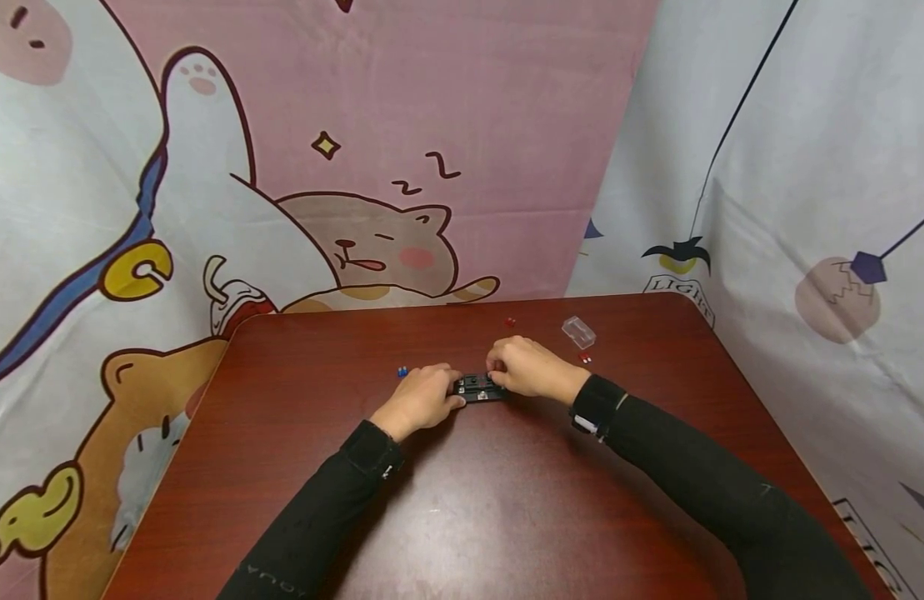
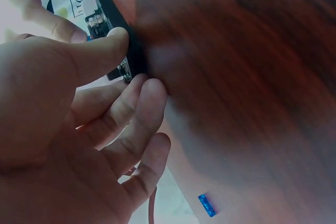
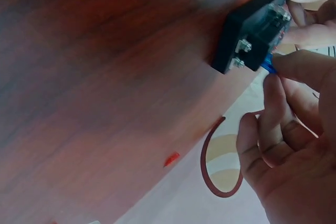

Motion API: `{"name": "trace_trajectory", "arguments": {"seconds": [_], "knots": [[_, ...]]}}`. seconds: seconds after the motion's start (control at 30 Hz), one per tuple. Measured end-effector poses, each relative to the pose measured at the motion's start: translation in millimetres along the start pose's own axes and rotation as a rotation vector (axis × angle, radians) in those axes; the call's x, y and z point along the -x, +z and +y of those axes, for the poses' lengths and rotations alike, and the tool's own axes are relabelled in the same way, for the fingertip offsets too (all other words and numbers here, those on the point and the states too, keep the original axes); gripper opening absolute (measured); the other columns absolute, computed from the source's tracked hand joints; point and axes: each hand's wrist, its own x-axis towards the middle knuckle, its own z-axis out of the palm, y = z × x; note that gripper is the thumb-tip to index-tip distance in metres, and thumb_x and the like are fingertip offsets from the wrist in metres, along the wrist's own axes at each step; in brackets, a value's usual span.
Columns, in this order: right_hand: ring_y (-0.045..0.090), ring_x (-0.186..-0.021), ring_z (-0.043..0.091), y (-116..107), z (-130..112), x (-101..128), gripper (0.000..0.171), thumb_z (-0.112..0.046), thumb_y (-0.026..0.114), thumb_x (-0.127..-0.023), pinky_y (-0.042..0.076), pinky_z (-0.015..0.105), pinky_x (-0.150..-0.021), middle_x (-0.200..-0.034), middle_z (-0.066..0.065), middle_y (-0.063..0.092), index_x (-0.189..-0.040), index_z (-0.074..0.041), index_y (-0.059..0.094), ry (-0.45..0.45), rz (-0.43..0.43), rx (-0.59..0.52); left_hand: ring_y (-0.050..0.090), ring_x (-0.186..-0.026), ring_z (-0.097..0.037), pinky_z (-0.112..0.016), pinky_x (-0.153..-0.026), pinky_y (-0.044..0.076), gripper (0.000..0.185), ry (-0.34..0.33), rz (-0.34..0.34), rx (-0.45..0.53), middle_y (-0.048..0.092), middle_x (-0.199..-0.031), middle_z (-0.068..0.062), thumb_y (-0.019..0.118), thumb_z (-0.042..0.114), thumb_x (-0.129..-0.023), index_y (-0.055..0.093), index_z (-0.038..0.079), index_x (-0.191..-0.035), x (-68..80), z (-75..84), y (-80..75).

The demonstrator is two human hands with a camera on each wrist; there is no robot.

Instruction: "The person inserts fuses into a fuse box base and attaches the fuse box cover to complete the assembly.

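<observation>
A black fuse block [image 1: 480, 395] with metal screw terminals lies on the table between both hands. At its left end my left hand [image 1: 424, 398] grips it, the thumb [image 2: 113, 43] along its near side and the fingertips at its end. My right hand [image 1: 532, 367] is over the block's right part. There it pinches a small blue blade fuse [image 3: 269, 65] between thumb and index finger, right at the block's far side. Most of that fuse is hidden by the fingertips. The right hand's other fingers [image 3: 252, 140] are loosely bent.
Another blue fuse [image 1: 402, 372] lies left of the left hand. Beyond the right hand are a red fuse [image 1: 510, 322], a clear plastic cover [image 1: 579, 332] and small red pieces [image 1: 585, 357] beside it. A patterned cloth [image 1: 521, 167] hangs behind the brown table [image 1: 447, 533].
</observation>
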Motion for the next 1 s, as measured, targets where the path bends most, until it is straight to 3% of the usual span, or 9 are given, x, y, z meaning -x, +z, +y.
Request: {"name": "trace_trajectory", "arguments": {"seconds": [0.27, 1.0], "knots": [[0.061, -0.082, 0.011, -3.2, 1.6, -3.3, 0.007, -0.019, 0.077, -0.101, 0.054, 0.031, -0.076, -0.093, -0.003, 0.072, -0.1, -0.015, 0.083, 0.0, -0.018, -0.006, 0.063, -0.084, -0.016, -0.041, -0.081, 0.055, 0.044, -0.004, -0.001, -0.01, 0.069, -0.101, 0.001, 0.082, 0.032, -0.102, 0.074, 0.011, -0.14, 0.9, 1.5, -0.9], [0.059, -0.071, 0.01, -2.1, -2.4, -8.8, 0.013, -0.018, 0.077, -0.102, 0.049, 0.027, -0.064, -0.084, -0.004, 0.068, -0.09, -0.018, 0.077, 0.077, -0.079, -0.072, 0.063, -0.085, -0.017, -0.041, -0.082, 0.054, 0.045, -0.012, -0.006, -0.021, 0.069, -0.103, -0.001, 0.082, 0.032, -0.102, 0.074, 0.01, -0.14, 0.4, 2.1, -0.3]]}}
